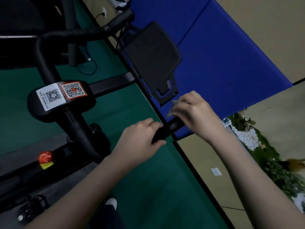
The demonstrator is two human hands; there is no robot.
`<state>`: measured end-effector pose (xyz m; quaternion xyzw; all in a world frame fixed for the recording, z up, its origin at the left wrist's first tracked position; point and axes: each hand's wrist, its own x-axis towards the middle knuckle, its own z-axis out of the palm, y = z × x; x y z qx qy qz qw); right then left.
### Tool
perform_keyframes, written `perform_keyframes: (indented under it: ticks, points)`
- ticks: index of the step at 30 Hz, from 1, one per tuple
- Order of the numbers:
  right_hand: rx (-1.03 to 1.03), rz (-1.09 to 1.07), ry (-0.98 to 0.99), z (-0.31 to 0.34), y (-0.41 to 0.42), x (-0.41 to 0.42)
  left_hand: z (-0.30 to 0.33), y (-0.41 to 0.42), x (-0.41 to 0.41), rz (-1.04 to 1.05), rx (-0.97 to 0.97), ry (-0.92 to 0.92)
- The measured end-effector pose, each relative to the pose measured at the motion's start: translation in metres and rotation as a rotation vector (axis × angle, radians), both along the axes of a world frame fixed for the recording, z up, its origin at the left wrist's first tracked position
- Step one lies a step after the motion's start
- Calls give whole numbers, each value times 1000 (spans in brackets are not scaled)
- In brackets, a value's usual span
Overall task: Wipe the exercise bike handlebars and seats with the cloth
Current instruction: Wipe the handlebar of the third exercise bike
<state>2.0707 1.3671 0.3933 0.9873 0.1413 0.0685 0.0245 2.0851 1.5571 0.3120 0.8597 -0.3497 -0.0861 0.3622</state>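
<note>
The black exercise bike fills the left of the view. Its near handlebar end (171,127) sticks out toward the blue wall pad. My left hand (140,141) is wrapped around this handlebar just behind the tip. My right hand (194,113) sits over the tip, pinching a small greyish cloth (172,108) that shows at the fingertips. The far handlebar (85,33) curves across the upper left. A black console tablet (151,58) is mounted between the bars. No seat is in view.
A black hub with two QR stickers (61,95) sits on the stem. A red knob (45,157) is on the frame below. Green floor mat (148,179), blue wall padding (222,55), a cable and wall socket (104,14), and a plant picture (272,154) surround the bike.
</note>
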Motion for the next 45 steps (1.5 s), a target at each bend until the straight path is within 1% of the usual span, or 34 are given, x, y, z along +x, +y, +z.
perform_keyframes:
  ticks: [3, 5, 8, 13, 15, 18, 20, 24, 26, 28, 29, 31, 34, 37, 39, 42, 45]
  points:
    - [-47, -48, 77, 3, 5, 7, 0, 0, 0, -2, -9, 8]
    - [-71, -27, 165, -3, 14, 9, 1, 0, 0, 5, -5, 2]
    - [-55, -21, 290, -3, 20, 14, 1, 0, 0, 10, -2, 0]
    - [-85, 32, 438, 8, 17, 22, 0, 0, 1, 11, -18, 9]
    - [-95, 4, 424, 13, 13, 25, 0, 0, 1, 8, -22, 13]
    - [-88, -63, 337, 14, 8, 23, 1, 0, 1, 6, -28, 15]
    - [-71, -36, 312, 10, 13, 16, 2, 0, 1, 10, -29, 4]
    - [-80, 68, 349, 5, 18, 9, 1, -1, 1, 5, -19, -2]
    - [-106, 45, 290, 12, 8, 13, 1, 0, 1, 0, -18, 6]
    - [-117, -45, 180, 19, -5, 18, 0, -1, 1, -7, -22, 13]
    - [-104, -101, 133, 21, -9, 18, 0, -1, 1, -8, -22, 14]
    - [-56, -143, 7, 17, -12, 14, -1, 0, 1, -6, -18, 13]
    - [8, -80, -190, -8, -1, -7, 0, 0, 0, 13, -15, 17]
    - [41, -12, -297, -34, 6, -29, 1, -2, 0, 18, -5, 4]
    - [68, -25, -387, -42, 1, -35, 1, -1, 0, 19, -6, 19]
    - [164, -119, -577, -42, -9, -31, 1, -2, 1, 21, -11, 25]
    - [317, -250, -704, -43, -6, -22, 1, -5, 2, 21, -9, 14]
